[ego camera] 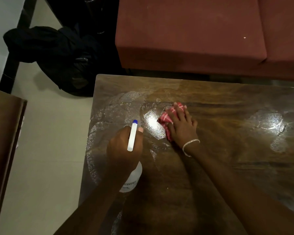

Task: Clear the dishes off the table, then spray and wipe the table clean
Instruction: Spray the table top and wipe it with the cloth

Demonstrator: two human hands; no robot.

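Observation:
My left hand (124, 150) grips a white spray bottle (132, 136) with a blue nozzle tip, held over the left part of the brown wooden table (227, 102). Its clear body shows below my wrist. My right hand (182, 126), with a silver bracelet on the wrist, presses flat on a red-and-white checked cloth (165, 118) lying on the tabletop. Wet sprayed patches glisten around the cloth and farther right. No dishes are on the visible table.
A dark red sofa (193, 36) stands just behind the table's far edge. A black bag (58, 56) lies on the pale floor at the upper left. Another brown wooden surface (3, 133) juts in at the left edge.

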